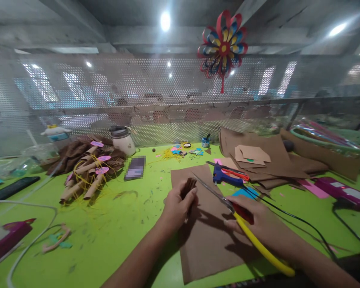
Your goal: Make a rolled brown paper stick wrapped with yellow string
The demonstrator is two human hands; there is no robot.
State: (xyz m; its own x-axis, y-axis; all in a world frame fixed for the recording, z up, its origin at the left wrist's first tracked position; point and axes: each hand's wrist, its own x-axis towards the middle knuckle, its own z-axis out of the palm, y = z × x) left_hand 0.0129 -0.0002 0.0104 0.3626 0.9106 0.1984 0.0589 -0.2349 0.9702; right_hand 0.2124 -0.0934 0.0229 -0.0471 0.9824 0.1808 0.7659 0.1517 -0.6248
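My left hand [177, 206] is closed around a small folded piece of brown paper [189, 187], its layered edge showing above the fingers. My right hand [258, 218] grips long-bladed scissors [219, 196] with a yellow and red handle. The blades point up and left, their tip close to the brown piece; whether they touch it I cannot tell. Under both hands a large brown sheet [204, 256] lies flat on the green table [117, 244].
Beyond my right hand are a blue glue gun [226, 176], orange-handled scissors [240, 173] and stacked brown sheets [258, 138]. Tagged paper rolls [78, 188], a phone [135, 168] and a jar [123, 140] stand left. Cables [306, 224] cross the right side; a perforated screen [156, 92] rises behind.
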